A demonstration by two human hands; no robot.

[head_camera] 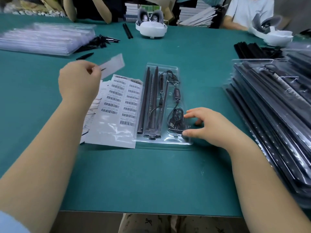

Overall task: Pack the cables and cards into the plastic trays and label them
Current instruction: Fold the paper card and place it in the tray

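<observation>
A clear plastic tray point(173, 140) lies in the middle of the green table, filled with long dark rods point(144, 101), a black cable with a controller point(176, 94) and a coiled USB cable point(176, 121). My right hand point(207, 126) rests on the tray's near right corner, fingers spread and curved over its edge. My left hand point(79, 81) is raised left of the tray and pinches a white card point(111, 65), blurred by motion. Below it lies a sheet of barcode labels point(122, 101).
A stack of packed trays point(272, 115) fills the right side. Empty clear trays point(45, 37) are stacked at the far left beside loose black pieces point(101, 42). Two white headsets point(151, 25) sit at the back, and another person point(249, 12) is at the far right.
</observation>
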